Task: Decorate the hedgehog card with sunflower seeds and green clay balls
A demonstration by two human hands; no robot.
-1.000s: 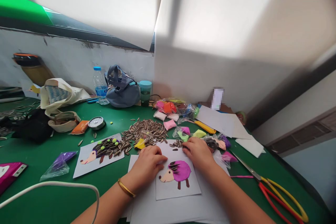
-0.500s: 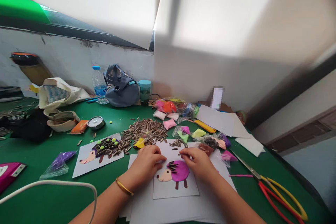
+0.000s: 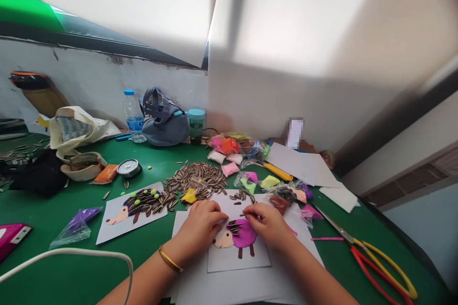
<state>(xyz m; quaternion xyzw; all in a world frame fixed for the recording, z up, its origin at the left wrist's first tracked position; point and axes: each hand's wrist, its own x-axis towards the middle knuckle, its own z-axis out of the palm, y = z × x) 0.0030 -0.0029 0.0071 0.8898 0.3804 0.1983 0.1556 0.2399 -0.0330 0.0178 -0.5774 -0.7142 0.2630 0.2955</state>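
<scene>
My right hand (image 3: 266,223) pinches a sunflower seed (image 3: 243,215) between thumb and fingertips, just above the upper edge of a purple clay hedgehog body (image 3: 246,235). That hedgehog is on a small white card (image 3: 232,263), with a peach face (image 3: 225,239), brown legs and several dark seeds stuck upright in its front part. Loosely bent, my left hand (image 3: 203,221) rests at the card's upper left side, thumb and fingers a little apart and holding nothing I can see. A few loose seeds (image 3: 241,195) lie on white paper beyond my right hand.
A big heap of sunflower seeds (image 3: 195,176) lies beyond my left hand. Left of it is another hedgehog card (image 3: 118,229) with green dots. Scissors (image 3: 358,243) lie at the right; clay packets (image 3: 270,181) and a yellow cutter (image 3: 277,171) lie behind. A white cable (image 3: 71,251) curves at front left.
My right hand has shifted slightly left and down, bringing the pinched seed closer to the purple body's top edge. My left hand stays nearly in place. The view has shifted slightly.
</scene>
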